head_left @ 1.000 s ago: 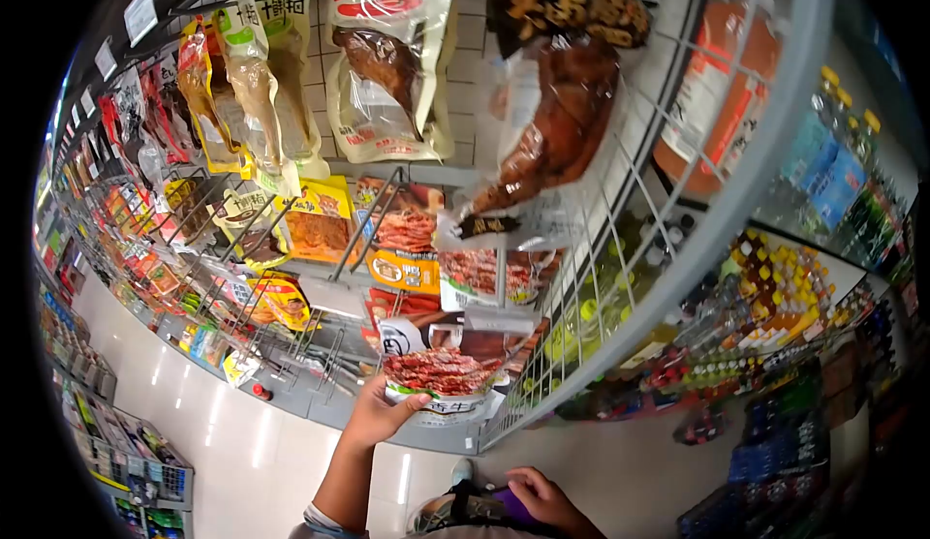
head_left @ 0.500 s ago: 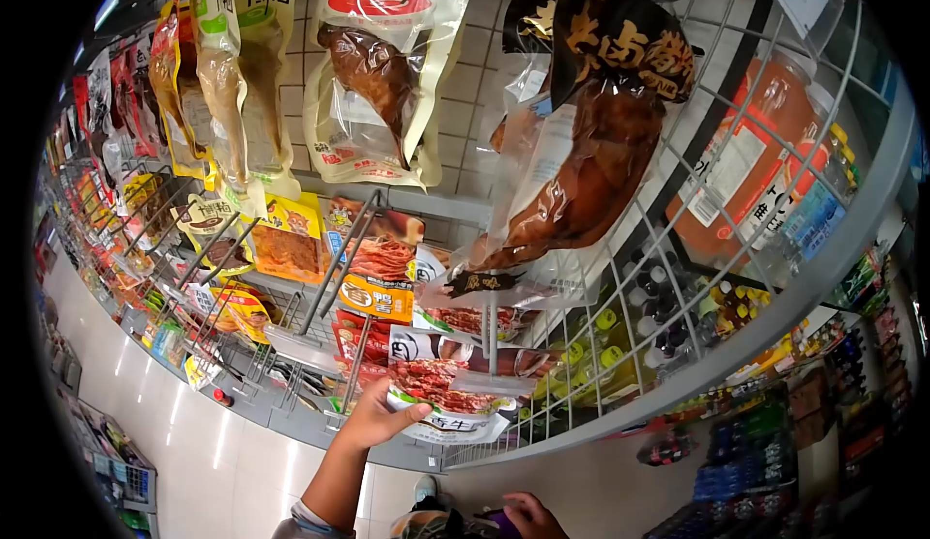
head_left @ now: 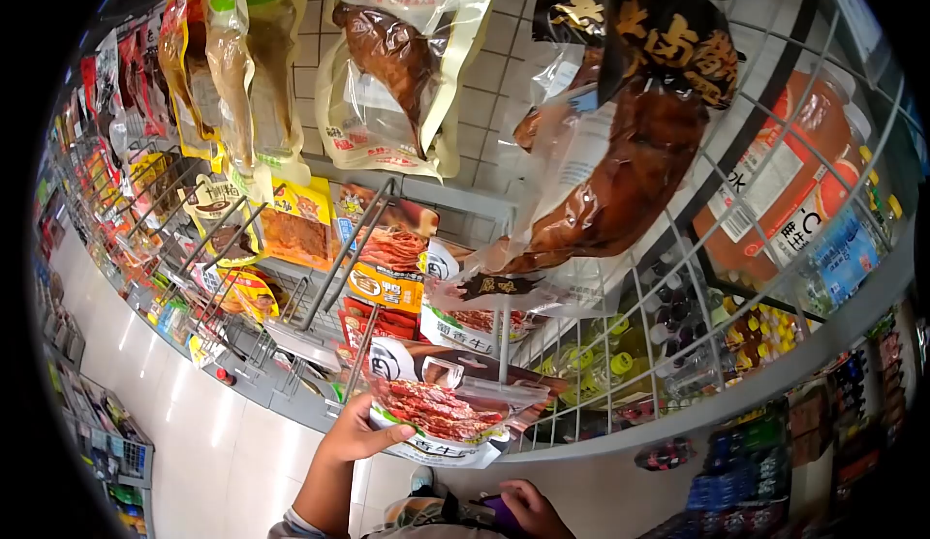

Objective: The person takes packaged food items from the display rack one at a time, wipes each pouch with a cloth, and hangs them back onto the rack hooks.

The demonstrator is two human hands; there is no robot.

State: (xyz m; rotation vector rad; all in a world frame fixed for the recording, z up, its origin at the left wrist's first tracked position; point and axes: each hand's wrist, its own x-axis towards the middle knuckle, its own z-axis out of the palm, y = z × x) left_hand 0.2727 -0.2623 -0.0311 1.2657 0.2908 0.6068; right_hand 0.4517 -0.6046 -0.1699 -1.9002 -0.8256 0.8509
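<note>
The left hand (head_left: 355,434) clamps a meat packet (head_left: 448,415) with its fingers. On the right hand (head_left: 529,510), whether fingers meet is unclear.

Pouch (head_left: 441,411) is glossy plastic — wire rack (head_left: 756,403), metal.

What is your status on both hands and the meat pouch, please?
Left hand gripping meat pouch, thumb on its front. Right hand low, clear of the pouch. Black-topped meat pack hanging above, close by.
</note>
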